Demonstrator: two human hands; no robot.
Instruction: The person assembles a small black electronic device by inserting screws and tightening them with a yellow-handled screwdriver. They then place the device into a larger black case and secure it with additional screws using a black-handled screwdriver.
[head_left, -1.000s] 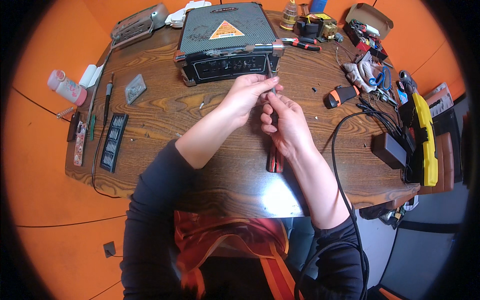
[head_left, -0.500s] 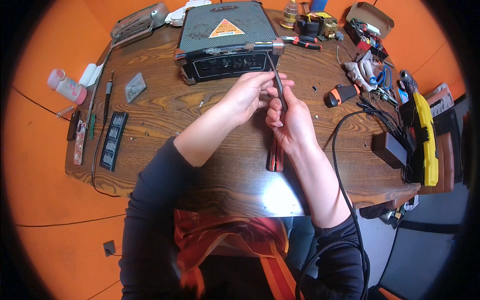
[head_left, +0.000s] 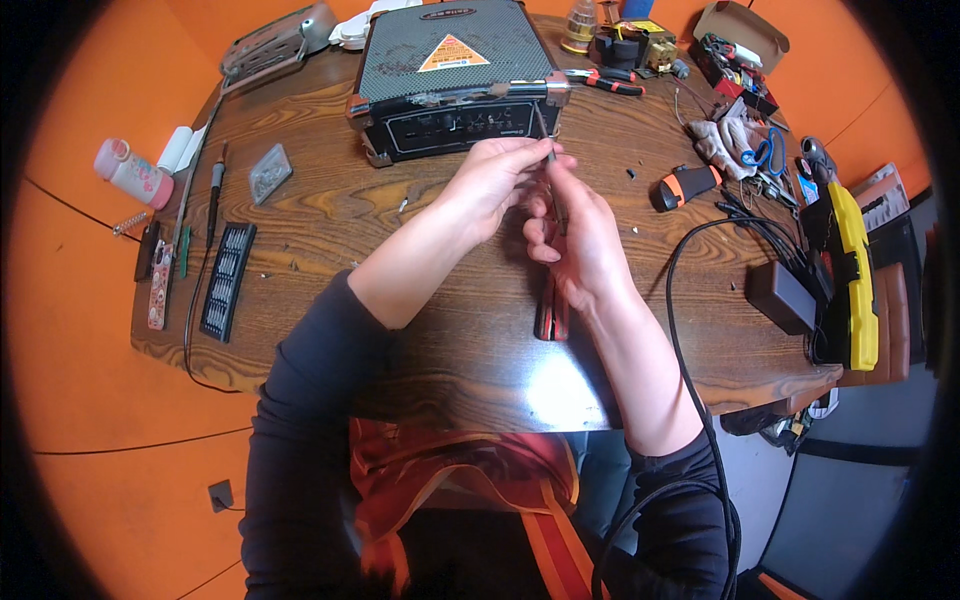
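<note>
My right hand (head_left: 585, 225) is closed round a slim dark metal tool (head_left: 557, 200) that looks like tweezers, its narrow end pointing away from me. My left hand (head_left: 490, 185) reaches in from the left, thumb and fingers pinched on the tool near its far part. Whether a small piece sits between those fingertips is hidden. Just beyond my hands stands a speaker box (head_left: 455, 75) with a grey mesh top, metal corners and a black control panel (head_left: 460, 125). Under my right wrist lies a red and black handled tool (head_left: 552, 312), partly covered.
To the left are a soldering iron (head_left: 216, 195), a bit set (head_left: 228, 282), a clear box (head_left: 265, 175) and a pink-white bottle (head_left: 133, 175). Rightward lie pliers (head_left: 605, 82), an orange-black tool (head_left: 685, 188), a black cable (head_left: 672, 300) and a yellow case (head_left: 852, 270).
My left thumb and fingers have slid slightly right and closed over the tool. The tool has turned a little, so it shows narrower. My right fingers have shifted slightly up and left.
</note>
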